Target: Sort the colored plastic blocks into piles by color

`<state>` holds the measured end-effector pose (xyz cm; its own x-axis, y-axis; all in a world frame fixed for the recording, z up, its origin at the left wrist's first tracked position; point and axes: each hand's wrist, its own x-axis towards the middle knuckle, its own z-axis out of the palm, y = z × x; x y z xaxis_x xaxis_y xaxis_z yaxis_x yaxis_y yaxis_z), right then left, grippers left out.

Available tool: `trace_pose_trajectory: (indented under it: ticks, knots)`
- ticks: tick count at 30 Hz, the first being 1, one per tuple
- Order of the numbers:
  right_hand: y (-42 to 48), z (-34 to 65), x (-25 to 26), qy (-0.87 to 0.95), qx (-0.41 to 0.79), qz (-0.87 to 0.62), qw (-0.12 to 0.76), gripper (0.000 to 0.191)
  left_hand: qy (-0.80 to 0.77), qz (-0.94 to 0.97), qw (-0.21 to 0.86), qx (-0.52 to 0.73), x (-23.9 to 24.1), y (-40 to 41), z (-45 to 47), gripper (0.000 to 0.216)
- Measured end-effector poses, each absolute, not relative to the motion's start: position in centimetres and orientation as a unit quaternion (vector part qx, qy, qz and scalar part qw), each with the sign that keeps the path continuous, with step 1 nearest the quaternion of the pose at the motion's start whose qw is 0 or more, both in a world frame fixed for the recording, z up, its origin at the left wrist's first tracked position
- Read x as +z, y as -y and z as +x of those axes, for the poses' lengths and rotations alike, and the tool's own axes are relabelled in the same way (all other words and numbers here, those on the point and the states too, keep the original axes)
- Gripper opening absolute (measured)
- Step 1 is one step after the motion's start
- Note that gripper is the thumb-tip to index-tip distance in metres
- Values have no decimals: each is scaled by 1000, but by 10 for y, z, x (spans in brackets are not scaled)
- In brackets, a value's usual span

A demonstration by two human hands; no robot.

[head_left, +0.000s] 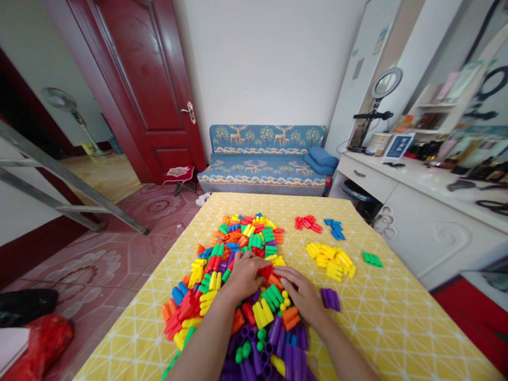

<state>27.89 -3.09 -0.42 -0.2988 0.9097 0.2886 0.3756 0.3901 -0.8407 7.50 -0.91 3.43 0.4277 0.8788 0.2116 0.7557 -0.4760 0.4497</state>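
Note:
A big mixed heap of coloured plastic blocks point(234, 275) covers the left half of the yellow-clothed table point(389, 323). My left hand point(244, 275) lies on top of the heap, fingers curled down among the blocks. My right hand point(304, 296) rests at the heap's right edge, fingers bent onto blocks near a red piece point(265, 271). What either hand grips is hidden. Sorted to the right lie small groups: red blocks point(307, 223), blue blocks point(335, 229), yellow blocks point(331, 260), green blocks point(372, 259) and purple blocks point(330, 299).
A white dresser point(420, 211) with clutter and a ring light point(387, 84) stands to the right. A blue patterned sofa point(265, 159) sits beyond the table. A dark red door point(154, 90), a small stool point(180, 177) and a metal ladder point(71, 185) are on the left.

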Motion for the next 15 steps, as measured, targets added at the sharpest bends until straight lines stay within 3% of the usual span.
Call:
trace_pose_trajectory:
  ticks: [2, 7, 11, 15]
  knots:
    - [30, 279, -7, 718, 339, -441, 418, 31, -491, 822, 154, 244, 34, 8, 75, 30]
    - [29, 274, -9, 692, 343, -460, 439, 36, -508, 778, 186, 320, 31, 4, 74, 30]
    - [28, 273, -8, 700, 326, -459, 440, 35, -503, 794, 171, 295, 37, 10, 73, 28]
    - [28, 274, -8, 690, 324, -474, 441, 34, -498, 817, 153, 248, 39, 14, 72, 39]
